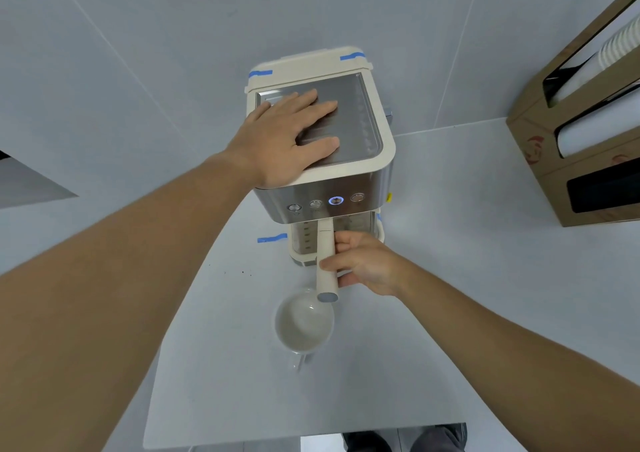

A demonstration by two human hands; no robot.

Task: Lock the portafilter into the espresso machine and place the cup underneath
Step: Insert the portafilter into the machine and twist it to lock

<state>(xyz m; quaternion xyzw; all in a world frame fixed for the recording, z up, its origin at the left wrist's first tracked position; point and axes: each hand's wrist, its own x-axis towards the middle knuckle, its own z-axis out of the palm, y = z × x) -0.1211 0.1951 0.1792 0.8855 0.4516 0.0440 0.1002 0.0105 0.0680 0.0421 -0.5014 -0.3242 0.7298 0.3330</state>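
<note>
A cream and steel espresso machine (349, 188) stands at the back of the white table. My left hand (291, 136) lies flat on its metal top, fingers spread. The portafilter's cream handle (326, 261) sticks out toward me from under the front panel; its head is hidden beneath the machine. My right hand (363, 261) is wrapped around that handle from the right. A pale grey cup (301, 323) sits on the table just in front of the handle's end, its own small handle pointing toward me.
A cardboard dispenser (585, 140) with stacked paper cups stands at the right, against the wall. Blue tape strips (272, 238) mark the table by the machine's left foot. A few coffee specks lie left of the machine. The table's near edge (304, 432) is close to me.
</note>
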